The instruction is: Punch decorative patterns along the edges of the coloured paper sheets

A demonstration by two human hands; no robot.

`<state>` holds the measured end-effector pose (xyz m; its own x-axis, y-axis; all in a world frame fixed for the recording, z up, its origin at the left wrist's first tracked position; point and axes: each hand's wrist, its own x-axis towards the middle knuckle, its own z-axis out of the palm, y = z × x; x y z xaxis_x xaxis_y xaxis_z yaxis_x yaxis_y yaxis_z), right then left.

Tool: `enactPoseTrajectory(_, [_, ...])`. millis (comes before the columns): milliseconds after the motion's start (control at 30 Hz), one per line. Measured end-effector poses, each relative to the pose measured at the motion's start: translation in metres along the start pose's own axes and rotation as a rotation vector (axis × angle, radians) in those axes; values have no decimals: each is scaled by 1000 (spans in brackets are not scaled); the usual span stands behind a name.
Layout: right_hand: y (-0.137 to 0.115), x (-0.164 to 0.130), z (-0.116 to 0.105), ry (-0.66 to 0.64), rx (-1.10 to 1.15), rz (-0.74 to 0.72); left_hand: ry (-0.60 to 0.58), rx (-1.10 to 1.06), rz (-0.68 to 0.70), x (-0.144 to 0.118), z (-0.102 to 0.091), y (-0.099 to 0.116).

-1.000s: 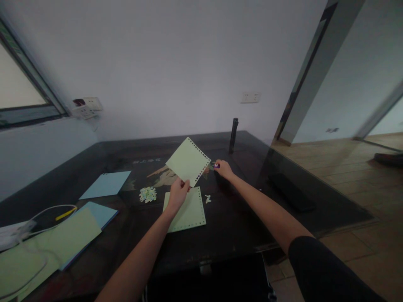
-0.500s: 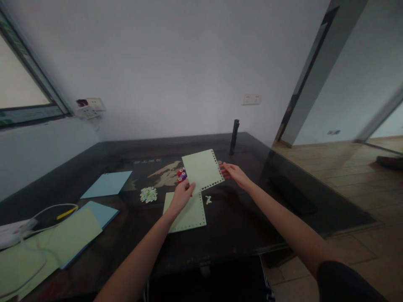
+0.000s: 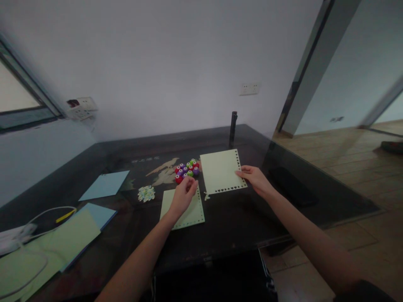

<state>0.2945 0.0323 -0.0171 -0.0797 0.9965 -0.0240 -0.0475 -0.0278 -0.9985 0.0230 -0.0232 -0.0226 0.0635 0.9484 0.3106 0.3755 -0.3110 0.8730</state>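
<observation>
My right hand (image 3: 255,179) grips the right edge of a pale yellow-green sheet of paper (image 3: 222,172), thumb on top. Small punched shapes, some of them hearts, run along the sheet's right and lower edges. My left hand (image 3: 183,196) hovers over a second pale green sheet (image 3: 192,218), its fingers curled in and no object visible in them. That lower sheet also has punched holes along its right and bottom edges. Just beyond the left fingertips stands a cluster of small red, purple and green craft punches (image 3: 188,168). A few paper cutouts (image 3: 206,196) lie beside the lower sheet.
Paper cutouts form a pile (image 3: 146,193) to the left. Blue sheets (image 3: 105,186) and more green paper (image 3: 67,235) lie farther left, near a white cable and a yellow strip (image 3: 65,215). A black upright object (image 3: 233,128) stands at the back; a dark flat object (image 3: 292,186) lies right.
My left hand has let go of the sheet. My right hand has taken hold of it and moved it to the right, uncovering the punches.
</observation>
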Motion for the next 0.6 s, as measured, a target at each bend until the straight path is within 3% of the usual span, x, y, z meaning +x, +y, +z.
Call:
enactPoseTrajectory(100, [5, -18, -25, 73, -1, 41, -21, 257, 108, -7, 3, 7])
enactPoseTrajectory(267, [22, -47, -49, 131, -133, 82, -205, 527, 411, -26, 22, 21])
enactPoseTrajectory(433, [29, -55, -48, 145, -462, -10, -395, 635, 538, -42, 44, 28])
enactPoseTrajectory(600, [30, -54, -42, 179, -744, -162, -469, 719, 540, -43, 48, 17])
